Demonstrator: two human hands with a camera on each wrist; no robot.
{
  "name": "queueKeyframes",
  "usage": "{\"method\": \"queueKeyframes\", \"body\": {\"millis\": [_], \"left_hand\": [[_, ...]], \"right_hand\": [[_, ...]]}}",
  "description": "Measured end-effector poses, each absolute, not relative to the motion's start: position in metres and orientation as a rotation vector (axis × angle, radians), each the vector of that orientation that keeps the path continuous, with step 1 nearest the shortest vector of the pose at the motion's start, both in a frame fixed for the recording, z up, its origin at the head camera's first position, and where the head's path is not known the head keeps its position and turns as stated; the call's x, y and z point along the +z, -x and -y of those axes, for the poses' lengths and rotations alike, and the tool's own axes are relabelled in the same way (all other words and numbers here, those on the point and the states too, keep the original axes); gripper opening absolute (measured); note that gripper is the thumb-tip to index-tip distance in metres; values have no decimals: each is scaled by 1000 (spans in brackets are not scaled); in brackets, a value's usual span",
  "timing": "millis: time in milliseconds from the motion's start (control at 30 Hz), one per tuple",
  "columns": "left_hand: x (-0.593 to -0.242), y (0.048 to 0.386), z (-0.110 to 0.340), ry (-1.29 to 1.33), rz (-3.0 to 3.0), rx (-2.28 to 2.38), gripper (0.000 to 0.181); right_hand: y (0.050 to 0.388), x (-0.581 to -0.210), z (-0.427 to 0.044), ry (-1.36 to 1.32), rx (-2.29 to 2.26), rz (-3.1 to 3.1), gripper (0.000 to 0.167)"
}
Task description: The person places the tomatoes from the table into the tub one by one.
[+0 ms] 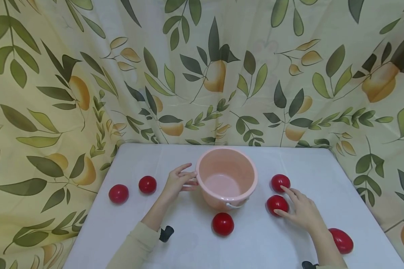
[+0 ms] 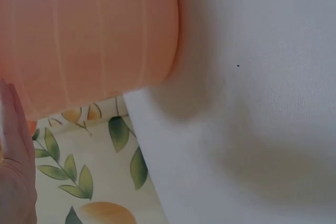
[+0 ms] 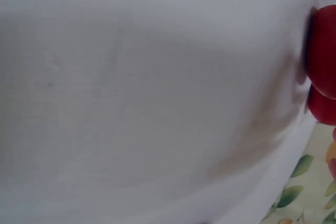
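A pink bucket [image 1: 227, 179] with a white handle stands upright on the white table. My left hand [image 1: 181, 181] is at its left side, fingers extended against or very near the wall; the left wrist view shows the ribbed side of the bucket [image 2: 94, 35] beside part of that hand [image 2: 16, 156]. On the right, my right hand [image 1: 301, 209] reaches over two shiny red balls. Its thumb lies at the near side of the lower red ball [image 1: 277, 204], and its index fingertip is by the upper red ball [image 1: 280, 183]. Both balls rest on the table.
One red ball [image 1: 223, 224] lies just in front of the bucket. Two more, a red ball [image 1: 118, 194] and another red ball [image 1: 147, 185], lie at the left. A longer red one [image 1: 342, 241] is partly behind my right forearm. A leaf-patterned curtain [image 1: 202, 74] surrounds the table [image 1: 256, 250].
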State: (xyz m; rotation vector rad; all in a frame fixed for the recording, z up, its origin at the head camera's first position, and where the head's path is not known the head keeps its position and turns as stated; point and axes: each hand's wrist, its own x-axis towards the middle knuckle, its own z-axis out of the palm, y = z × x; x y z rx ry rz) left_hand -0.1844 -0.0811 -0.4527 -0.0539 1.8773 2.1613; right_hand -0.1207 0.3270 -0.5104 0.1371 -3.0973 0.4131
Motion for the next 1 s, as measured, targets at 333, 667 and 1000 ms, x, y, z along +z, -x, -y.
{"method": "queueKeyframes", "body": {"millis": [333,667,1000], "left_hand": [[-454,187,77,51,-1809,2098,59],[-455,187,71,44,-1798,2121,60],[-454,187,70,60,-1777,2124,61]], "right_hand": [[116,-530,-331,-81,402,3184,98],[118,-538,-332,-152,393,3150,94],[123,-536,-332,-177,388,3155,92]]}}
